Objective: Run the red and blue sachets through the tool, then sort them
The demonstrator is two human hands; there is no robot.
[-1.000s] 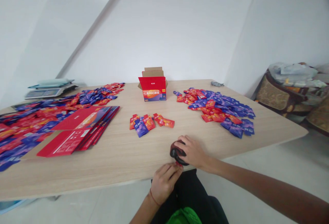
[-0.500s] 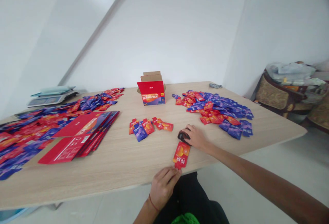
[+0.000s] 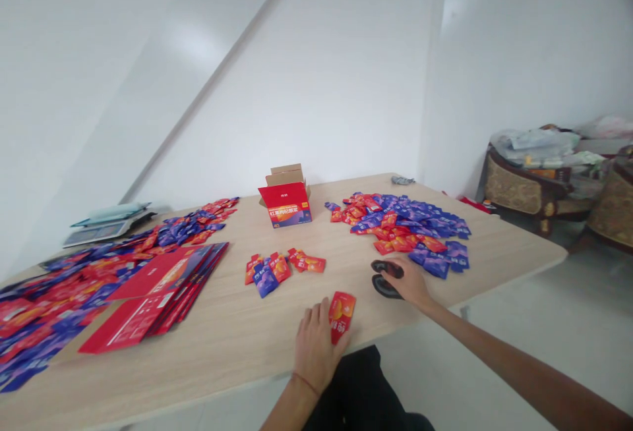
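Note:
My left hand (image 3: 315, 345) is at the table's front edge on a red pouch (image 3: 342, 311) with orange fruit print; its fingers lie along the pouch's left side and the thumb at its lower end. To the right, my right hand (image 3: 411, 281) has its fingers on black scissors (image 3: 387, 288), whose two dark loops show on the tabletop; I cannot make out the blades. Beyond my left hand lie several small pouches, among them a purple pouch (image 3: 266, 279) and a red pouch (image 3: 280, 266).
An open red carton (image 3: 285, 205) stands at the back. Flattened red cartons (image 3: 148, 292) lie left, beside a large heap of pouches (image 3: 74, 273). Another pouch heap (image 3: 410, 220) lies right. Chairs (image 3: 514, 177) with plastic bags stand beyond the table (image 3: 519, 246).
The scissors and my right hand have moved right, away from the red pouch. My left hand has gone from pinching the pouch's near tip to lying over its side. The view has shifted.

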